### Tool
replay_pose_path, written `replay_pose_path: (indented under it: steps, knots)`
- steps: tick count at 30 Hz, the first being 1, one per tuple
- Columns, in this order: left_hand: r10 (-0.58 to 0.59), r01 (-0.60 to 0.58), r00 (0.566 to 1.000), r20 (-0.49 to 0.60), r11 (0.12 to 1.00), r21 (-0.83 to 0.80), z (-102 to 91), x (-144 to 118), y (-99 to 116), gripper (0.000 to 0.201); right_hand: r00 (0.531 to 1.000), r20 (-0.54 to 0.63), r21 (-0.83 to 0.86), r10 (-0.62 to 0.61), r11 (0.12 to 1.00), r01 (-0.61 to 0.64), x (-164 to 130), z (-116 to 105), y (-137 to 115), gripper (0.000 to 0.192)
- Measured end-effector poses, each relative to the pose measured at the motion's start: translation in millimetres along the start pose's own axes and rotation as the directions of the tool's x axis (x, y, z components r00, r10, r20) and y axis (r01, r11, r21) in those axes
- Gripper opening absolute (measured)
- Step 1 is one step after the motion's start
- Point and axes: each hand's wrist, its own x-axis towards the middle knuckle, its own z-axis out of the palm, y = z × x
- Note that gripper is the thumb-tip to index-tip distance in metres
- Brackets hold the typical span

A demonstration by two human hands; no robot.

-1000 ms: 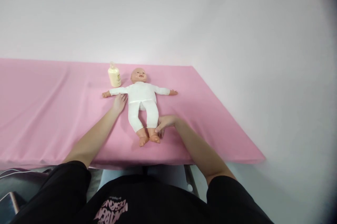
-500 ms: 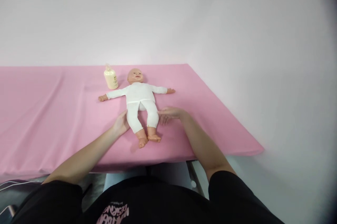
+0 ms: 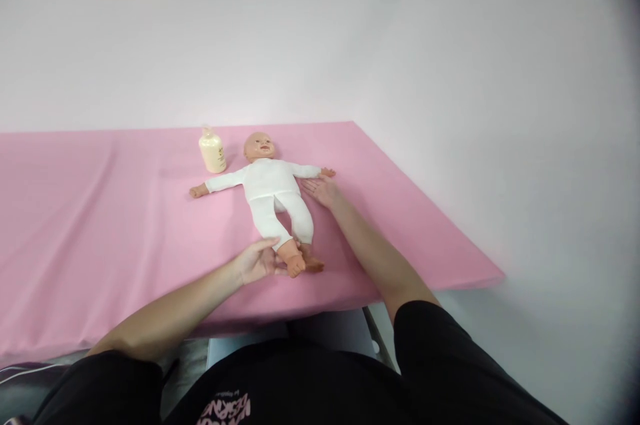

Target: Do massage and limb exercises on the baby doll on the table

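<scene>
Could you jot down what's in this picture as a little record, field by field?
Surface: pink sheet over a table
Main thing: baby doll in white, on its back, arms spread
Left hand: open, touching the doll's lower leg near the foot
Right hand: open, flat beside the doll's outstretched arm
Nearby: cream bottle, upright by the doll's head

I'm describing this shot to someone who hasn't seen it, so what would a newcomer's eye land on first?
First the baby doll in white clothes, lying on its back with arms spread in the middle of the pink sheet. Next the two bare hands on it: the left hand at the doll's foot near the front edge, the right hand beside its outstretched arm. A small cream bottle stands just left of the doll's head.
</scene>
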Motion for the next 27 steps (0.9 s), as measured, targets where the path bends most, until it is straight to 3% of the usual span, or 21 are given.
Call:
replay_pose_path:
  steps: [5, 10, 18, 23, 27]
  knots:
    - [-0.061, 0.053, 0.981, 0.185, 0.997, 0.049, -2.5, -7, -3, 0.04, 0.994, -0.108, 0.065, -0.029, 0.997, 0.036, 21, 1, -4, 0.034]
    - [-0.094, 0.095, 0.955, 0.282, 0.995, 0.012, -7.0, -7, -2, 0.041, 0.987, -0.137, 0.101, -0.084, 0.99, 0.098, 27, -5, -11, 0.026]
    - [-0.043, 0.05, 0.968, 0.247, 0.998, -0.022, -18.2, -2, -5, 0.041, 0.998, -0.062, 0.008, -0.003, 1.0, 0.003, 29, -11, -26, 0.025]
    - [-0.033, 0.039, 0.96, 0.277, 0.999, -0.014, -20.6, 1, -6, 0.041, 0.996, -0.069, 0.096, -0.062, 0.993, 0.069, 30, -8, -17, 0.033]
    - [-0.056, 0.051, 0.973, 0.224, 0.998, 0.03, -22.2, 0, -6, 0.044, 0.988, -0.095, 0.138, -0.12, 0.982, 0.132, 32, -7, -11, 0.038]
